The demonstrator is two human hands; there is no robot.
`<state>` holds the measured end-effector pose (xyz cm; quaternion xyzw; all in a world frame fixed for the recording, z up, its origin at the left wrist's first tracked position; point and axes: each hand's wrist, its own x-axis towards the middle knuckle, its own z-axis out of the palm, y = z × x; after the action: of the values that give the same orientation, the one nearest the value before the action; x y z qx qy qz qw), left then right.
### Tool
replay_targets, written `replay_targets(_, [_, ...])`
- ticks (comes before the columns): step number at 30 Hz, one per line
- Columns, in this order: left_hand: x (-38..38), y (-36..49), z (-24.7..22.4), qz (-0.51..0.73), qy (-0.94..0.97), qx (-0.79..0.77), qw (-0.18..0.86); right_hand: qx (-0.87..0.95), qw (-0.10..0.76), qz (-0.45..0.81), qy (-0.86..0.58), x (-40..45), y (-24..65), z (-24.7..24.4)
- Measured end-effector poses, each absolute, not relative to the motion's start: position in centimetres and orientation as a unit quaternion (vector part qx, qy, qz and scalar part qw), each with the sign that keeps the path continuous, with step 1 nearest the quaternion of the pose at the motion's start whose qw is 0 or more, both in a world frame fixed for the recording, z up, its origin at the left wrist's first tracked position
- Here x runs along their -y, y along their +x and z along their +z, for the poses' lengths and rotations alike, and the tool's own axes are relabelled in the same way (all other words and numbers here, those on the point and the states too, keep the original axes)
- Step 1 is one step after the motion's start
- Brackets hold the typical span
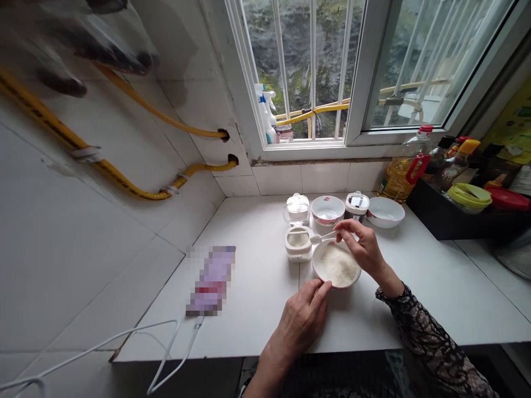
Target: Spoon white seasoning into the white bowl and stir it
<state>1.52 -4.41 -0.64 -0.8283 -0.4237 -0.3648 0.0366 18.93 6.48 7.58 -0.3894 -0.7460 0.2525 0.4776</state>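
Observation:
My right hand [363, 246] pinches the handle of a small white spoon [317, 239], whose head is over the gap between an open seasoning jar [298, 253] and a white bowl. Pale, grainy powder [335, 264] covers the inside of this bowl [318, 275]. At its near rim, my left hand [305, 315] grips the bowl with thumb and fingers closed on the edge. The open jar is just left of the bowl and has whitish contents. What the spoon carries, if anything, is too small to tell.
Behind are another white jar [297, 207], a flowered bowl [327, 210], a dark-filled jar [357, 206] and a shallow bowl [385, 213]. An oil bottle [400, 177] and a black box [431, 213] of condiments stand right. A blurred purple device [213, 279] with a white cable [176, 337] lies left.

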Motion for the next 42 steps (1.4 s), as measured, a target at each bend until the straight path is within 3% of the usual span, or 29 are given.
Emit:
replay_targets(7, [4.4, 1.5, -0.9, -0.361, -0.829, 0.425, 0.036, 0.867, 0.33, 0.188, -0.322, -6.8, 20.0, 7.3])
replay_targets(11, [4.5, 1.4, -0.9, -0.357, -0.83, 0.428, 0.037, 0.887, 0.259, 0.217, -0.315, -6.4, 19.4, 7.0])
replay_targets(18, [4.5, 1.3, -1.1, -0.356, -0.83, 0.428, 0.031, 0.738, 0.312, 0.448, -0.397, -7.2, 20.1, 7.2])
replay_targets(23, [4.5, 1.4, -1.2, -0.357, -0.83, 0.428, 0.032, 0.65, 0.351, 0.541, -0.401, -8.1, 20.4, 7.1])
replay_targets(33, [4.5, 1.4, -1.1, -0.357, -0.831, 0.425, 0.035, 0.572, 0.393, 0.583, -0.423, -8.8, 20.7, 7.2])
replay_targets(42, [4.5, 1.4, -1.0, -0.361, -0.831, 0.422, 0.032, 0.557, 0.474, 0.546, -0.409, -8.4, 19.7, 7.1])
